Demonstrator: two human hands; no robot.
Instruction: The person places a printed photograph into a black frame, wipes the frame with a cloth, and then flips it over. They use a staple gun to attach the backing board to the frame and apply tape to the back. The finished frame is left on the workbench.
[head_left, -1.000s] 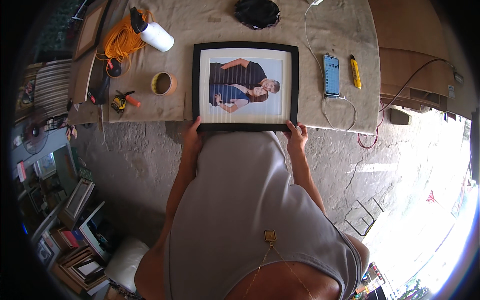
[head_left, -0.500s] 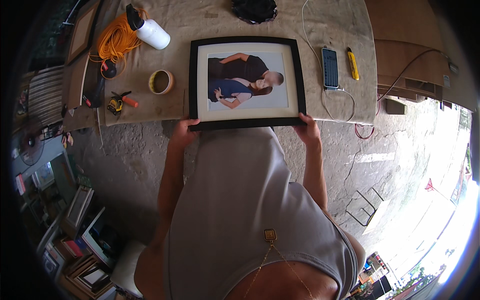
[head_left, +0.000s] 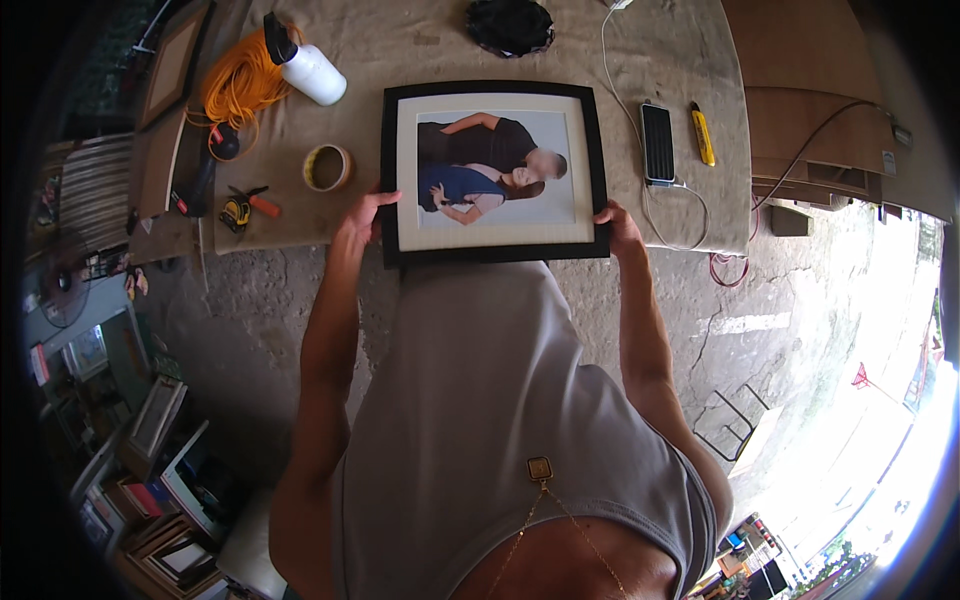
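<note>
A black picture frame [head_left: 495,249] with a pale mat lies before me at the table's near edge. Behind the mat shows a photo [head_left: 490,165] of two people, turned sideways to me. My left hand [head_left: 369,215] grips the frame's left side, its thumb on the front face and the other fingers mostly hidden beyond the edge. At the lower right side, my right hand [head_left: 619,226] holds the frame in the same way, thumb over the black border.
On the cloth-covered table [head_left: 400,45] are a roll of tape [head_left: 327,168], tape measure [head_left: 235,214], white spray bottle [head_left: 314,74], orange cord [head_left: 240,85], phone [head_left: 657,145] with cable, yellow cutter [head_left: 703,135] and a black bundle [head_left: 510,26]. Frames [head_left: 175,545] are stacked lower left.
Both hands have slid up from the frame's near corners along its sides, the left one farther. The phone's screen has gone dark.
</note>
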